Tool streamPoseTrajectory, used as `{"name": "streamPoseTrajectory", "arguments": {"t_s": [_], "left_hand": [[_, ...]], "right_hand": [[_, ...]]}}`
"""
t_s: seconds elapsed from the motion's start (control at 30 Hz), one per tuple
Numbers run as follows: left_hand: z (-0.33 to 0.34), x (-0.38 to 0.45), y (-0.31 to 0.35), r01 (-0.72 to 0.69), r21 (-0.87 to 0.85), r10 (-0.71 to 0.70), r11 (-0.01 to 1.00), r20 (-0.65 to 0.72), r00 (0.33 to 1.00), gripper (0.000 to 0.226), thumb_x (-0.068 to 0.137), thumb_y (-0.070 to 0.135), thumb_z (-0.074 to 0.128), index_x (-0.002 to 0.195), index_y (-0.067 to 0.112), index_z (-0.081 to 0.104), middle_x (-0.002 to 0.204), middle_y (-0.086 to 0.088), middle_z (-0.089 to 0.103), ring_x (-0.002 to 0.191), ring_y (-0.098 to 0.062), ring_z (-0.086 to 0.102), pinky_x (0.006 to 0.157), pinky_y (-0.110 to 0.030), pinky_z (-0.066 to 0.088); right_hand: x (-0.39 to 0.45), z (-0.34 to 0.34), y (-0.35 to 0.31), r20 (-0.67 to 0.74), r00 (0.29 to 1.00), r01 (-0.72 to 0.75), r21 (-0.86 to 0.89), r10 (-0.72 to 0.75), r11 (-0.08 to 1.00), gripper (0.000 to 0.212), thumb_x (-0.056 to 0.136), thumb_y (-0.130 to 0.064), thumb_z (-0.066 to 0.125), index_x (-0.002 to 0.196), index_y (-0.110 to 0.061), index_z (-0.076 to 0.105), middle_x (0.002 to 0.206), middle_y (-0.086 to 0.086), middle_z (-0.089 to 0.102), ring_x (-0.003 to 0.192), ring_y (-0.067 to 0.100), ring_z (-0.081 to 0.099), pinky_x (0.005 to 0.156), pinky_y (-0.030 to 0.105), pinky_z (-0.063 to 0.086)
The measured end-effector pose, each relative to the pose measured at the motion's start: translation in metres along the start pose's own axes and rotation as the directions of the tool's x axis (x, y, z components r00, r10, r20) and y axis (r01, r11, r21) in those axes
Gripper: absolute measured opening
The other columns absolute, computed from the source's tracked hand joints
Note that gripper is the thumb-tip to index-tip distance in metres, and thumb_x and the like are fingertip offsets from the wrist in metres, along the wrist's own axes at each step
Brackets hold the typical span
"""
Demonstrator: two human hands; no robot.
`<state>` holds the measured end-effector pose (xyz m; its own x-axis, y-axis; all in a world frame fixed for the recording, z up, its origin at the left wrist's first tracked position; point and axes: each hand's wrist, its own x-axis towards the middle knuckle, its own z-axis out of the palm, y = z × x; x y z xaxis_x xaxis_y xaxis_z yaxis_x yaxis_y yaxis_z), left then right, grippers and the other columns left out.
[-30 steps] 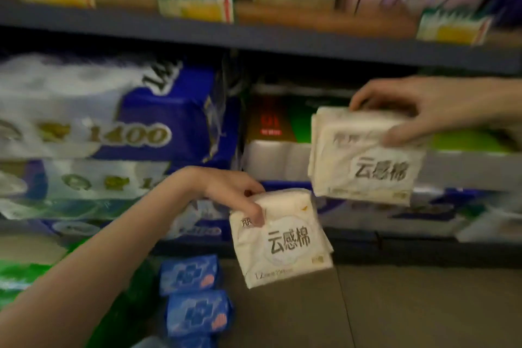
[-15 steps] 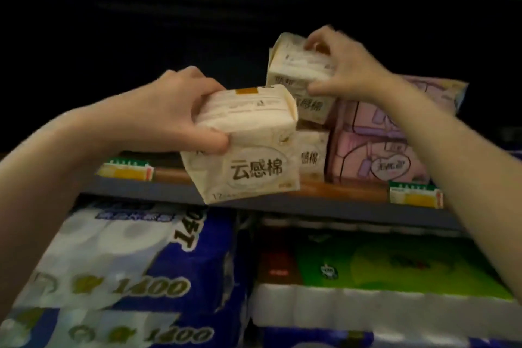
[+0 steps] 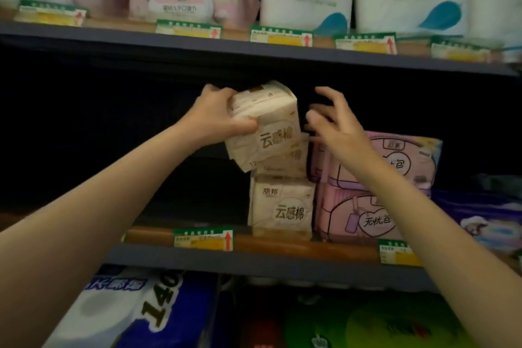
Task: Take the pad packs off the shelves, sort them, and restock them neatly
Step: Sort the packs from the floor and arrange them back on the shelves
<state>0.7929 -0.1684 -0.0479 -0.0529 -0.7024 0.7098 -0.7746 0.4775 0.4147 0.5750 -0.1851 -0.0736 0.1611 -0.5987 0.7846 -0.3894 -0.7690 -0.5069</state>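
right hand (image 3: pixel 336 127) lets go, fingers spread, its cream pack (image 3: pixel 288 162) now stacked | left hand (image 3: pixel 217 118) grips another pack (image 3: pixel 268 127), tilted on that stack, probably touching | restocking middle shelf (image 3: pixel 254 263) beside pink packs (image 3: pixel 375 186)

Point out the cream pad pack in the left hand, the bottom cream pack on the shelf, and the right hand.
cream pad pack in the left hand (image 3: pixel 275 133): head view, printed front face.
bottom cream pack (image 3: pixel 284 207): head view, front face.
right hand (image 3: pixel 334 128): head view, back of hand.
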Motion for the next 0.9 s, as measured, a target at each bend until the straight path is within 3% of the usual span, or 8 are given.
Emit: {"name": "streamPoseTrajectory", "arguments": {"t_s": [0.13,0.23,0.33,0.43,0.53,0.67,0.8,0.9], "left_hand": [[0.036,0.007,-0.002,0.037,-0.066,-0.034,0.997,0.043,0.998,0.073,0.083,0.028,0.069,0.144,0.021,0.031,0.146,-0.011,0.032,0.132,-0.024,0.036,0.102,-0.029,0.033],[0.065,-0.007,-0.019,0.128,-0.149,-0.095,0.981,0.206,0.974,0.082,0.083,0.019,0.068,0.148,0.028,0.018,0.150,-0.006,0.030,0.133,-0.023,0.038,0.106,-0.039,0.038],[0.088,-0.023,-0.029,0.156,-0.211,-0.117,0.965,0.187,0.975,0.092,0.081,0.017,0.070,0.148,0.034,0.010,0.145,-0.003,0.037,0.128,-0.023,0.043,0.102,-0.047,0.043],[0.101,-0.035,-0.037,0.165,-0.203,-0.138,0.965,0.142,0.980,0.099,0.078,0.020,0.073,0.146,0.042,0.003,0.140,-0.005,0.040,0.122,-0.023,0.049,0.096,-0.047,0.047],[0.108,-0.041,-0.040,0.151,-0.202,-0.127,0.968,0.126,0.984,0.097,0.080,0.019,0.072,0.145,0.043,0.005,0.133,-0.004,0.045,0.110,-0.020,0.056,0.090,-0.044,0.051],[0.114,-0.038,-0.042,0.154,-0.219,-0.132,0.964,0.109,0.985,0.093,0.081,0.020,0.070,0.146,0.040,0.007,0.132,-0.005,0.047,0.113,-0.022,0.055,0.092,-0.048,0.050],[0.115,-0.056,-0.041,0.201,-0.199,-0.193,0.959,0.059,0.979,0.089,0.083,0.022,0.068,0.149,0.027,0.009,0.140,-0.008,0.039,0.119,-0.023,0.050,0.096,-0.045,0.048],[0.105,-0.096,-0.034,0.105,-0.223,-0.135,0.969,-0.124,0.983,0.070,0.086,0.014,0.063,0.145,0.017,0.025,0.136,-0.007,0.042,0.114,-0.013,0.050,0.096,-0.031,0.047]], "right_hand": [[-0.009,0.010,0.018,0.126,0.992,0.071,-0.439,-0.017,0.896,0.074,0.090,-0.020,0.060,0.148,-0.030,0.016,0.148,0.007,0.028,0.120,0.016,0.044,0.098,0.025,0.035],[-0.016,0.019,0.038,0.144,0.989,0.055,-0.578,0.035,0.814,0.072,0.089,-0.021,0.060,0.148,-0.029,0.019,0.152,0.011,0.012,0.134,0.026,0.031,0.101,0.030,0.038],[-0.028,0.026,0.045,0.090,0.993,0.116,-0.683,-0.074,0.721,0.070,0.090,-0.022,0.059,0.148,-0.028,0.020,0.156,0.007,-0.005,0.143,0.026,0.016,0.101,0.026,0.040],[-0.037,0.033,0.051,0.126,0.988,0.150,-0.698,-0.087,0.700,0.073,0.088,-0.021,0.062,0.149,-0.025,0.021,0.156,0.009,-0.006,0.142,0.027,0.017,0.102,0.031,0.042],[-0.045,0.034,0.059,0.118,0.984,0.176,-0.749,-0.133,0.639,0.075,0.075,-0.019,0.076,0.140,-0.016,0.039,0.152,0.020,0.017,0.134,0.040,0.030,0.101,0.049,0.042],[-0.053,0.025,0.058,-0.008,0.976,0.118,-0.818,-0.217,0.563,0.058,0.071,-0.019,0.075,0.125,-0.011,0.053,0.141,0.021,0.035,0.130,0.041,0.034,0.100,0.054,0.039],[-0.074,0.014,0.056,-0.058,0.993,0.025,-0.746,-0.102,0.665,0.046,0.083,-0.008,0.063,0.127,-0.009,0.050,0.145,0.021,0.028,0.133,0.037,0.029,0.103,0.050,0.040],[-0.109,0.013,0.050,0.012,0.998,0.051,-0.675,-0.058,0.736,0.046,0.085,-0.006,0.060,0.129,-0.007,0.047,0.145,0.019,0.025,0.131,0.034,0.032,0.106,0.040,0.034]]}}
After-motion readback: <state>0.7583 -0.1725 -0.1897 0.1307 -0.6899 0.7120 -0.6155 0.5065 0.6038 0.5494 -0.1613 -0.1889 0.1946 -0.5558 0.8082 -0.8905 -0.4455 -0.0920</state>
